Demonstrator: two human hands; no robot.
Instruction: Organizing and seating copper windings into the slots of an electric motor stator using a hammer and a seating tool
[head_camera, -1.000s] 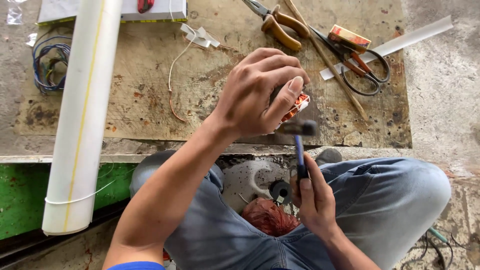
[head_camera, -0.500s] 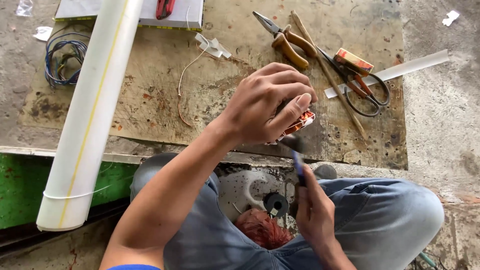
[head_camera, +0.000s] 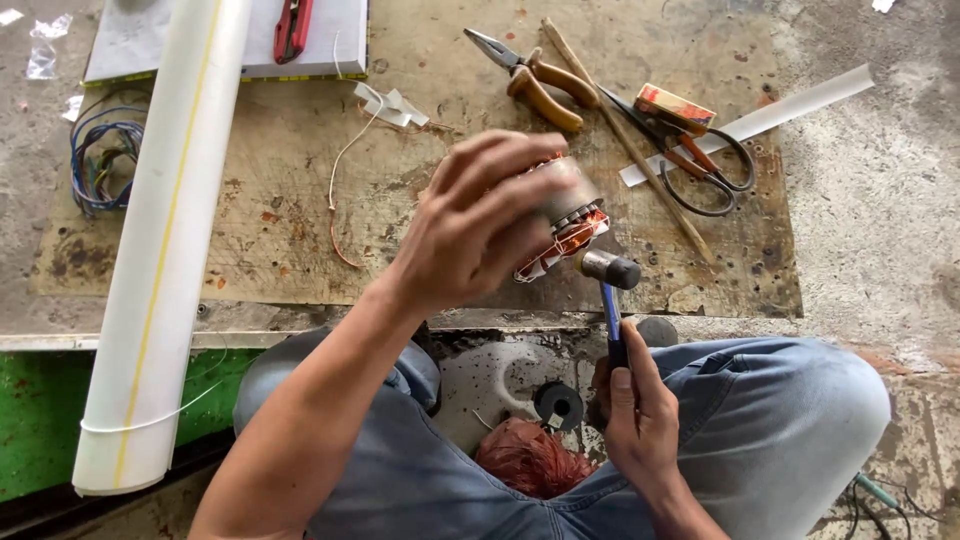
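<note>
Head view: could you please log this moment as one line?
left hand: grips copper-wound motor core | right hand: holds small blue-handled hammer, head at core | steel pliers: on board

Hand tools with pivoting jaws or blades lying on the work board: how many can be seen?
3. Yellow-handled pliers at top centre, scissors just to their right, and a red-handled tool on the white sheet at the top left. The red one's head is cut off by the frame edge.

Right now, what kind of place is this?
Probably a small motor repair workshop: the left hand holds a copper-wound motor core, the right hand a small hammer, with pliers nearby.
</note>
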